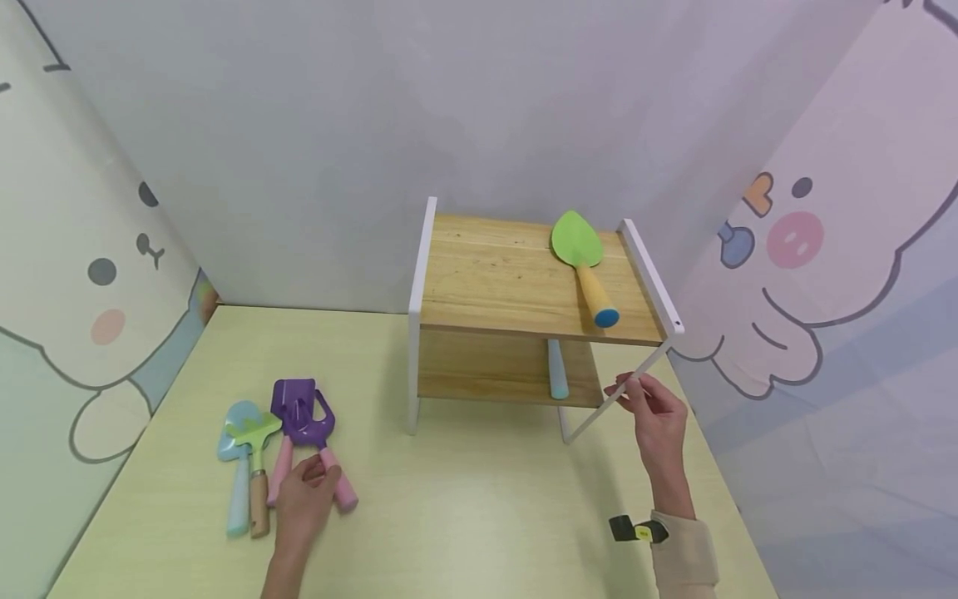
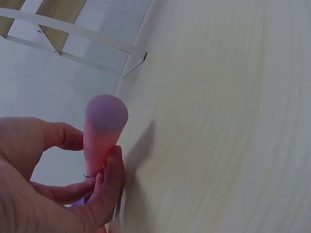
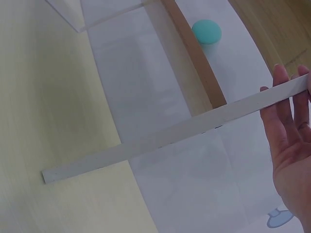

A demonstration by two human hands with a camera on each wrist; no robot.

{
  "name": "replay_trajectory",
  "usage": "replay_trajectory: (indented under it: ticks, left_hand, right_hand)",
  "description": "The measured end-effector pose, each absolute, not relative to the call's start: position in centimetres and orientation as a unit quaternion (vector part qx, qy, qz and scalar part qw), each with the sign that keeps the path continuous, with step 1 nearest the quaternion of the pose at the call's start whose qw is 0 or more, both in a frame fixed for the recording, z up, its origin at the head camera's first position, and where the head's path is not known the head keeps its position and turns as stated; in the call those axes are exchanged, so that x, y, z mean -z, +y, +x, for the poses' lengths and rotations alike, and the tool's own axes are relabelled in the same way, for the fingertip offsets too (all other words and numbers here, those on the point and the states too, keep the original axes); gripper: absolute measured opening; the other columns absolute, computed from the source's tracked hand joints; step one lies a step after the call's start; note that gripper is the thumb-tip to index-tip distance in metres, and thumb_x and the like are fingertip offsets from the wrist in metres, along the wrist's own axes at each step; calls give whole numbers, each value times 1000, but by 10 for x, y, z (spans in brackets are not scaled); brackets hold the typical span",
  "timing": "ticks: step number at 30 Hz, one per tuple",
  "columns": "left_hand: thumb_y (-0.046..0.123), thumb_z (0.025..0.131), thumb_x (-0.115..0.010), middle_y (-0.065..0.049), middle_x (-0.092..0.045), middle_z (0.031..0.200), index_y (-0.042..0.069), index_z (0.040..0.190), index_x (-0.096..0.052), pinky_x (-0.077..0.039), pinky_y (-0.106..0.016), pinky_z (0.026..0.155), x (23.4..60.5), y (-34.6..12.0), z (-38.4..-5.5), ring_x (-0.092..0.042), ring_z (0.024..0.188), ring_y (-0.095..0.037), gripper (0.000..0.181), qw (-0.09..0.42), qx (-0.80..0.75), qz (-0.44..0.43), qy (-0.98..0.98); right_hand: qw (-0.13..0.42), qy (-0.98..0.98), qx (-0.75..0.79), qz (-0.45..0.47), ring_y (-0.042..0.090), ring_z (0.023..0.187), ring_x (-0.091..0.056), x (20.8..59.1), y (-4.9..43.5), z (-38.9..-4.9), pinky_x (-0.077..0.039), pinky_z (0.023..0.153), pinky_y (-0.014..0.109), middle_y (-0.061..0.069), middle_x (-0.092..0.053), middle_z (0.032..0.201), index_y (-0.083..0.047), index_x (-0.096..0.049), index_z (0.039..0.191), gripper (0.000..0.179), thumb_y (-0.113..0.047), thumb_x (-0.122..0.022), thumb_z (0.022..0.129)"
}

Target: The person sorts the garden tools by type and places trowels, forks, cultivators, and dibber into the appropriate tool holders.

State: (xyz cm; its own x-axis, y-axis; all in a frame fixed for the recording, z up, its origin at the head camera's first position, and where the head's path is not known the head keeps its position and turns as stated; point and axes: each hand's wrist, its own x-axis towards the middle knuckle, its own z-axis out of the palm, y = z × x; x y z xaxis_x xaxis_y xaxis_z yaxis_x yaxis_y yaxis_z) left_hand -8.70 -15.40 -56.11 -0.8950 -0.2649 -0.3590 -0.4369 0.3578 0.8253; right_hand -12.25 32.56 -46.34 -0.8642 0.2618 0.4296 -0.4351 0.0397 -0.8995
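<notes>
Legible txt, nos., brands: 0 in 3 views. 1 yellow tag on blk wrist strap, at R sleeve, carries tiny mkg; too small to read.

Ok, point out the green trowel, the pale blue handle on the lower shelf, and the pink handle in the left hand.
Green trowel (image 1: pixel 590 281): head view, yellow handle near the blade.
Pale blue handle (image 1: pixel 557 368): head view, midway along it.
Pink handle (image 2: pixel 101 140): left wrist view, its side.
</notes>
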Motion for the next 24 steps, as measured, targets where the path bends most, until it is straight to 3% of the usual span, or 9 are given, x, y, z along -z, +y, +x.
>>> replay_trajectory:
  ticks: [6, 11, 24]
  left_hand:
    - [23, 101, -62, -35, -56, 137, -9, 149, -41, -61, -25, 76, 562, -154, -86, -68, 105, -31, 61, 98, -570, -228, 783]
    - [23, 101, -64, -33, -54, 138, -6, 152, -38, -62, -28, 77, 565, -154, -86, -69, 94, -18, 64, 115, -607, -247, 746]
    - [18, 100, -68, -30, -49, 147, -1, 155, -36, -60, -28, 83, 568, -146, -75, -68, 97, -12, 66, 128, -671, -237, 691]
  right_hand:
    - [253, -679, -687, 60, 15, 84, -76, 464, 326, -123, -60, 83, 32, 5, -75, 96, 20, -64, 110, 17, 7, -55, 103]
    - [252, -671, -694, 66, 15, 85, -76, 463, 327, -122, -60, 83, 30, 6, -75, 96, 16, -67, 109, 17, 7, -55, 103]
    - [252, -668, -695, 86, 15, 83, -77, 465, 328, -124, -60, 83, 32, 7, -76, 94, 21, -63, 109, 18, 6, -55, 103]
